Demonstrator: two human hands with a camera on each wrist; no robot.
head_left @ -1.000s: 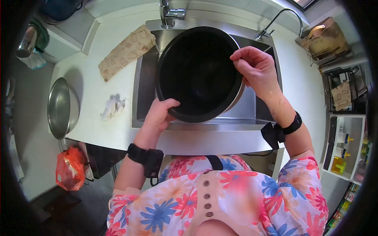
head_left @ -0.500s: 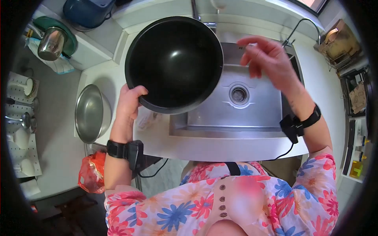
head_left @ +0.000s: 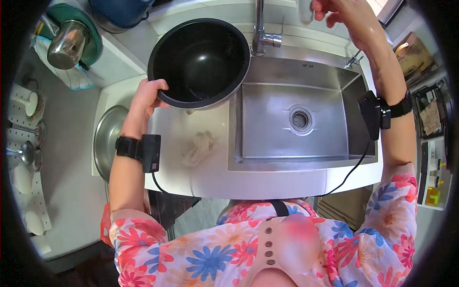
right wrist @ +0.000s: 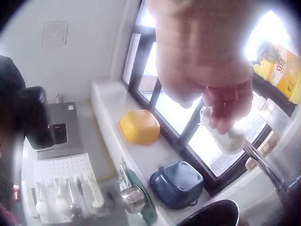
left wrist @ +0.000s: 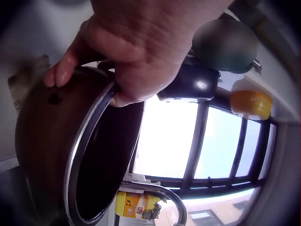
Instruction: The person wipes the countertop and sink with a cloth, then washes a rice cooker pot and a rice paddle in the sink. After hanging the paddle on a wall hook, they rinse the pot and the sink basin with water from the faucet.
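Observation:
My left hand [head_left: 146, 98] grips the rim of a wide pot [head_left: 201, 64] with a black inside, its thumb over the edge and its fingers along the outer wall. The pot is tilted toward me above the counter, left of the sink [head_left: 291, 129]. My right hand [head_left: 351, 19] is raised at the back, right of the faucet [head_left: 258, 36]. In the right wrist view its fingers curl round a white rounded piece [right wrist: 230, 142] at the end of the metal spout [right wrist: 261, 162]. That piece is blurred at the head view's top edge.
A steel bowl [head_left: 111, 143] stands on the counter's left side, partly behind my left forearm. A whitish crumpled thing [head_left: 201, 147] lies between bowl and sink. On the back-left ledge are a blue container [right wrist: 178, 184], a steel cup [head_left: 68, 44] and a yellow container [right wrist: 139, 127].
My left hand has carried the pot left, from over the sink to over the counter. My right hand has moved from the pot's right rim up and back to the white piece.

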